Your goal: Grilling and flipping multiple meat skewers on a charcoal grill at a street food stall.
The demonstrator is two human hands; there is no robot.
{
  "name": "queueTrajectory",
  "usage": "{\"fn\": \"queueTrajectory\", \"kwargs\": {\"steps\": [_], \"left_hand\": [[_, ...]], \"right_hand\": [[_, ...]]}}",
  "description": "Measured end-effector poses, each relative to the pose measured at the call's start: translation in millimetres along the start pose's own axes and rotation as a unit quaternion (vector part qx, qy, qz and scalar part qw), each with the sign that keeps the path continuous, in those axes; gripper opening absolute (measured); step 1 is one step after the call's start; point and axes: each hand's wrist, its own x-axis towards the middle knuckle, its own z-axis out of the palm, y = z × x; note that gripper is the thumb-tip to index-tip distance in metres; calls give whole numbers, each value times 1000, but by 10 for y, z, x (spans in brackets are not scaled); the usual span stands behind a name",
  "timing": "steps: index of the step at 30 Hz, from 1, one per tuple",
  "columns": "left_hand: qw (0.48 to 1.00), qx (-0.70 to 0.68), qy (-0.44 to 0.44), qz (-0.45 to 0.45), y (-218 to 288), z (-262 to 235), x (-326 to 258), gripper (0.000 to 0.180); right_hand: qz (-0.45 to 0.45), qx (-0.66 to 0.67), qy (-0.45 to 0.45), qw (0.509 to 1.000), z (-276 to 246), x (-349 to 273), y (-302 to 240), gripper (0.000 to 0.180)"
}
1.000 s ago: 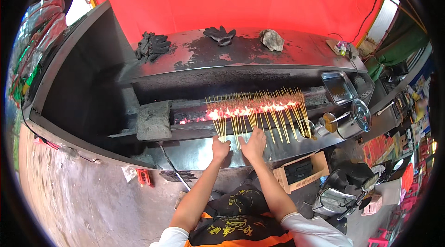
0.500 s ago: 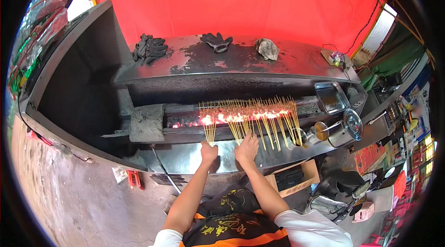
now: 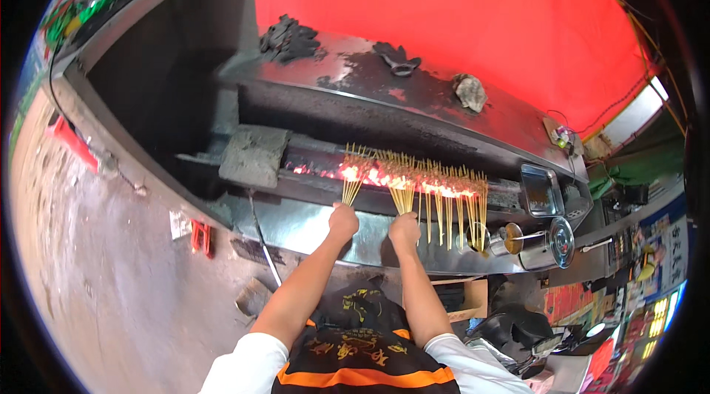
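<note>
A long row of meat skewers [image 3: 440, 176] lies across the trough of a charcoal grill, over glowing coals [image 3: 303, 170]. Their bare stick ends point toward me over the front ledge. My left hand [image 3: 344, 221] is closed around the stick ends of a fanned bunch of skewers [image 3: 353, 185] at the row's left end. To its right, my right hand [image 3: 404, 230] grips a second bunch [image 3: 402, 198] by its gathered ends. Farther right, several skewers rest separately with no hand on them. My fingers hide the very tips of the held sticks.
Right of the skewers stand metal cups [image 3: 506, 237], a lidded metal pot [image 3: 553, 244] and a steel tray [image 3: 541, 190]. A grey block [image 3: 254, 156] covers the trough's left part. Dark gloves [image 3: 289, 39] and a stone [image 3: 470, 92] lie on the back shelf. Tongs or a rod [image 3: 264, 238] lean at the front.
The view has turned, so the grill now slants down to the right. My right hand has gathered its sticks into a tighter bunch; my left hand keeps its hold.
</note>
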Motion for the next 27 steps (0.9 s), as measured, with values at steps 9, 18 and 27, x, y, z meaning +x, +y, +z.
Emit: {"fn": "queueTrajectory", "kwargs": {"steps": [9,18,27], "left_hand": [[996,86,4,-4,14,-187,-45,47],[987,-125,-30,98,-322,101,272,48],[438,-731,-517,-87,-140,-101,19,31]], "right_hand": [[-41,43,29,998,-26,61,96,27],[-120,116,130,978,217,104,191,28],[99,752,-578,302,185,-17,47,32]]}}
